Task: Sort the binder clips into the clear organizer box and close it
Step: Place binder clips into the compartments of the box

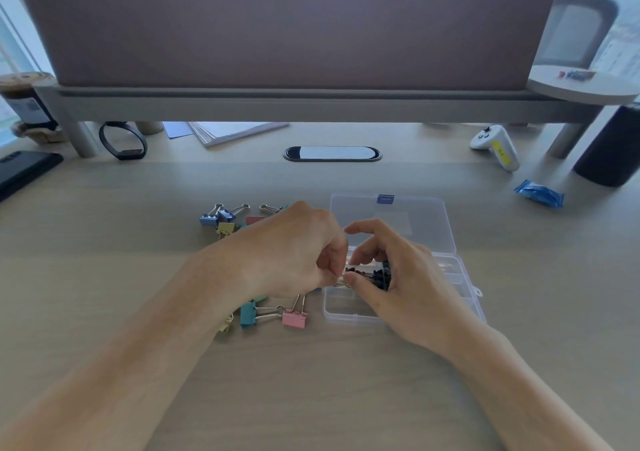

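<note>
The clear organizer box (349,314) lies open on the desk, its lid (391,224) flat behind it with a blue latch. My right hand (394,284) is over the box's left compartments, fingers curled round a bunch of small black binder clips (381,276). My left hand (294,250) meets it at the box's left edge and pinches the wire end of those clips. Coloured clips lie to the left: blue and yellow ones (221,218) behind my left hand, a teal one (248,315) and a pink one (295,319) in front of it.
A raised monitor shelf (311,104) spans the back of the desk. Under it lie a black wristband (123,141) and papers (235,131). A white controller (497,146), a blue packet (539,193) and a dark cylinder (611,146) sit at the right; a black device (24,172) at the left.
</note>
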`<action>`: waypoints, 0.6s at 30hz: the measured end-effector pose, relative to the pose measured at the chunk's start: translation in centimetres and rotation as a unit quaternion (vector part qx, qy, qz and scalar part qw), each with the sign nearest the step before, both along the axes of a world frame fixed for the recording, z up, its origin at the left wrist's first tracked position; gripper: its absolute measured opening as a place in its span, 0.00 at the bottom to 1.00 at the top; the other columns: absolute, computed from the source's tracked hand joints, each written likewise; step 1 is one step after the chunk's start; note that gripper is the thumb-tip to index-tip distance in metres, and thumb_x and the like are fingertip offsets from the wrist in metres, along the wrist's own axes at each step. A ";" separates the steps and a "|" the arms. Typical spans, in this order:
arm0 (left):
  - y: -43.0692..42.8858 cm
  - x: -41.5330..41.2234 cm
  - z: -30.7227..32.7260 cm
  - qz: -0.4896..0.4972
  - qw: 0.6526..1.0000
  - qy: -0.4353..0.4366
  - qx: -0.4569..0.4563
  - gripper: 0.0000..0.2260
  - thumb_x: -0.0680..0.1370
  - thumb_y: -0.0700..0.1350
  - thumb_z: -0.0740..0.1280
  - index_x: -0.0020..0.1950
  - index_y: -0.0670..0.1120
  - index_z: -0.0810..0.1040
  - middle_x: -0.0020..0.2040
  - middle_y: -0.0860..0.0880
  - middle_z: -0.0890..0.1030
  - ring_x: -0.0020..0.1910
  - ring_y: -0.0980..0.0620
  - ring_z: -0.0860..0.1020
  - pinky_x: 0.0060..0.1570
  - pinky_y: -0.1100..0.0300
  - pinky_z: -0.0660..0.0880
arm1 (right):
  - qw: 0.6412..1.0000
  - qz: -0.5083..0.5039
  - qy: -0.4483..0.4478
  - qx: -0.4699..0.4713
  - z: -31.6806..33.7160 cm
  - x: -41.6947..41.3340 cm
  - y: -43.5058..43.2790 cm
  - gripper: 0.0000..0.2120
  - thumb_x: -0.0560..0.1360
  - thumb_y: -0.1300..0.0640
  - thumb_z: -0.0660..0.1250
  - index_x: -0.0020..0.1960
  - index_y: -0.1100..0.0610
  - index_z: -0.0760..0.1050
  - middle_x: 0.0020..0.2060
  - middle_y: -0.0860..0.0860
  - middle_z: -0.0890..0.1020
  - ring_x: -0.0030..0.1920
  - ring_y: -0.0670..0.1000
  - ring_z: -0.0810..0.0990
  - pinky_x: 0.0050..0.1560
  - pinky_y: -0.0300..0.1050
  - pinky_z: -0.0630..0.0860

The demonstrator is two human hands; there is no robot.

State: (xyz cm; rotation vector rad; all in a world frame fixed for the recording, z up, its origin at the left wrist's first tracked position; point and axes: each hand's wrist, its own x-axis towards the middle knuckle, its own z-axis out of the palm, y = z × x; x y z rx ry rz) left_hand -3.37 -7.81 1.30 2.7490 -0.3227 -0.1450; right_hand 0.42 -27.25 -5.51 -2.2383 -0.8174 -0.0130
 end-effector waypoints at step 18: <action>0.8 0.8 -0.8 0.027 0.998 0.047 -0.045 0.03 0.76 0.51 0.75 0.46 0.56 0.82 0.40 0.59 0.83 0.40 0.64 0.80 0.38 0.69 0.71 | 1.000 0.004 0.020 0.010 0.4 0.1 0.0 0.21 0.75 0.53 0.73 0.62 0.35 0.71 0.46 0.38 0.81 0.51 0.42 0.78 0.48 0.37 0.74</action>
